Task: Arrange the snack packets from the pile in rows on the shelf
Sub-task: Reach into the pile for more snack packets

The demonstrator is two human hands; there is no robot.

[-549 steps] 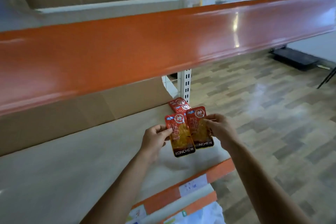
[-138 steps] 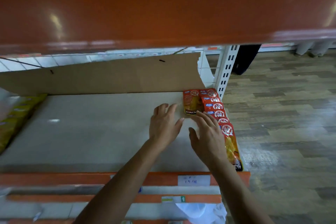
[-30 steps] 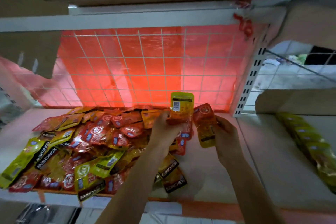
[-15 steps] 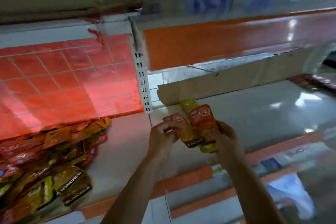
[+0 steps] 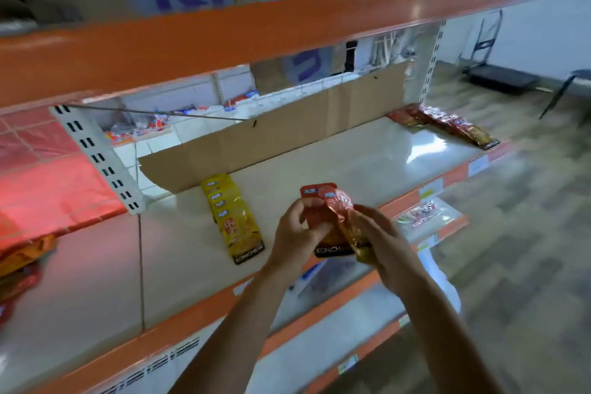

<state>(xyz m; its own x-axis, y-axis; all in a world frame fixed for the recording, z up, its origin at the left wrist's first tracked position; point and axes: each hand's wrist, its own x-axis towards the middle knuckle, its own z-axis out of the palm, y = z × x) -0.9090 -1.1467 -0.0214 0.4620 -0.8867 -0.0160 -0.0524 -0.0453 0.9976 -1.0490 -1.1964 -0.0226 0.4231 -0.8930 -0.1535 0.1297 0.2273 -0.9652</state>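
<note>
Nearest to the camera, both hands are up over the front lip of the shelf (image 5: 367,166), busy with a few red packets (image 5: 334,206). The left hand (image 5: 295,233) has its fingers (image 5: 295,211) curled round the left edge of the bunch. The right hand (image 5: 382,241) is pinching the crumpled packet on top. So both are grasping and nothing's let go. The packets are in the air, just right of the yellow row (image 5: 235,217), not down on the shelf yet.

The yellow row looks done to me: overlapped packets running from the front edge back to the cardboard (image 5: 287,134). Way over at the far right end there's a red row (image 5: 447,125) laid out the same way. Between those two rows the shelf is bare.

Off on the left, in the next bay, you can see the edge of the pile (image 5: 19,254), a mix of red and yellow. I can't tell how much is there since most of it is out of frame.

I'd guess it's early days: two rows down, a handful in hand about to go down somewhere, and loads of room to fill.
</note>
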